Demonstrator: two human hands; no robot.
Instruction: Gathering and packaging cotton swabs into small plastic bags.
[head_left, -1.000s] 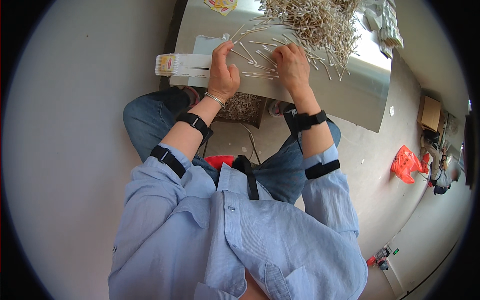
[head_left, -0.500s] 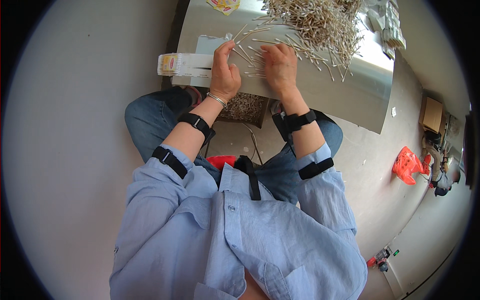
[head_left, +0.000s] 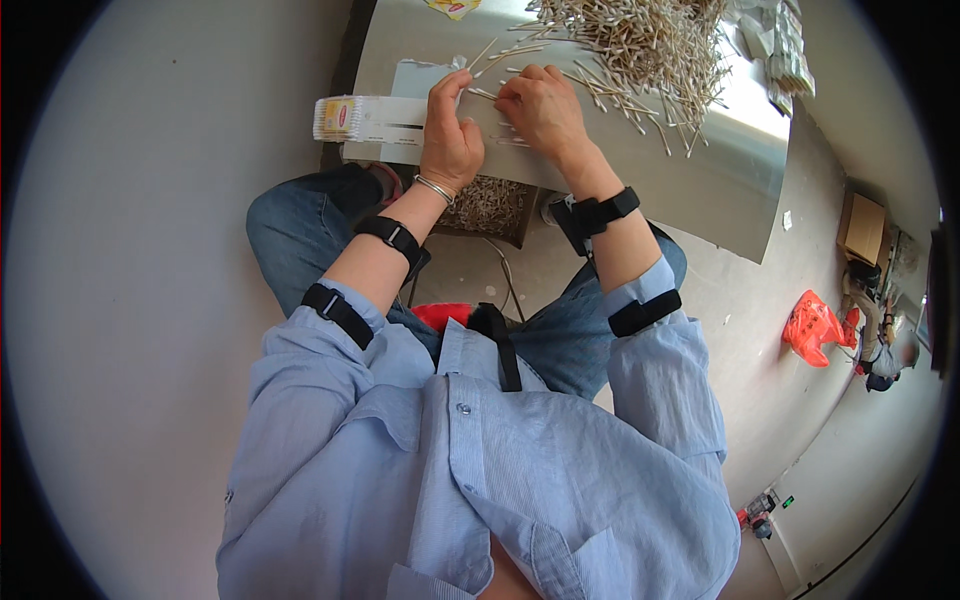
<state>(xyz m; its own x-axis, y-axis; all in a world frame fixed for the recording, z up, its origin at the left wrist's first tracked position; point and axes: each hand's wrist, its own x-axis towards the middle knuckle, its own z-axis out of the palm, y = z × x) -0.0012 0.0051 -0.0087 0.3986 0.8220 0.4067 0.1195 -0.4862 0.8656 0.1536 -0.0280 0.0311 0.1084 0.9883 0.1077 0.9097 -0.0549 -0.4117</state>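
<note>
Both hands, left hand and right hand, have drawn together, pinching cotton swabs on the counter; fingertips hidden.

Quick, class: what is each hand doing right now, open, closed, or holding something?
Left hand: closed, pinching a few cotton swabs above the table.
Right hand: fingers curled down on loose swabs; whether it grips any cannot be told.
</note>
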